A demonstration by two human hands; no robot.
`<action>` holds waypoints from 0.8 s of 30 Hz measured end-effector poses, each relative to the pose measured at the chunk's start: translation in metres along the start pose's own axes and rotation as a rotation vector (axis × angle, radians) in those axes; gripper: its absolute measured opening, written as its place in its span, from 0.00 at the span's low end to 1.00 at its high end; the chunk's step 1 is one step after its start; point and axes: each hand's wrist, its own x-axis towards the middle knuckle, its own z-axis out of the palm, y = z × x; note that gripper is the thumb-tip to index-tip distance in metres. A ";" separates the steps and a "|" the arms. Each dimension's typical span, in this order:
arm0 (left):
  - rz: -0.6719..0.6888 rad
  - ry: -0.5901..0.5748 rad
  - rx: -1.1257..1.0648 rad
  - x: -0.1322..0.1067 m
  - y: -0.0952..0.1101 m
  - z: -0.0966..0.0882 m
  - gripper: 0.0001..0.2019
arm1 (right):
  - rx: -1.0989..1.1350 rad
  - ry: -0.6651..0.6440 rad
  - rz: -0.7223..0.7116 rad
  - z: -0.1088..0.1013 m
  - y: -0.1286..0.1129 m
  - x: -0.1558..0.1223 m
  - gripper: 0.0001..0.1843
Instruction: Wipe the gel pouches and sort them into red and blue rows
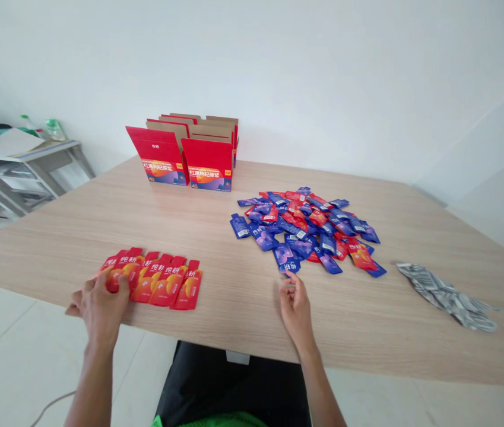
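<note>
At the left front of the table, my left hand (104, 301) is closed with thumb and fingers on a red sachet (127, 265) at the left end of an overlapping row. Several more red sachets (169, 284) lie in that row, spouts pointing away from me. My right hand (296, 305) rests palm partly up, fingers loosely bent and apart, at the near edge of a mixed pile. Its index fingertip meets the lower end of a blue sachet (285, 256); no sachet shows inside the hand. The pile (305, 222) mixes blue and red sachets lying in many directions.
Several red cartons (209, 165) with raised flaps stand at the back left of the wooden table (216, 237). A crumpled grey-striped cloth (447, 296) lies at the right. Beyond the table's left side is a small grey desk (24, 155) with papers and bottles.
</note>
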 end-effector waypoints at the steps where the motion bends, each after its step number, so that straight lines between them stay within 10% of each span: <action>1: -0.011 -0.003 0.031 -0.001 0.002 -0.002 0.31 | -0.006 0.003 -0.014 0.000 0.000 -0.001 0.25; 15: 0.026 -0.124 0.079 0.011 -0.007 -0.002 0.33 | -0.081 0.012 -0.113 -0.012 0.008 0.015 0.21; 20: 0.053 -0.088 0.061 0.012 -0.010 0.001 0.31 | -0.372 0.168 -0.144 -0.076 0.027 0.074 0.20; 24: 0.057 -0.096 0.026 0.009 -0.009 -0.002 0.34 | -0.722 0.292 0.283 -0.142 0.051 0.139 0.24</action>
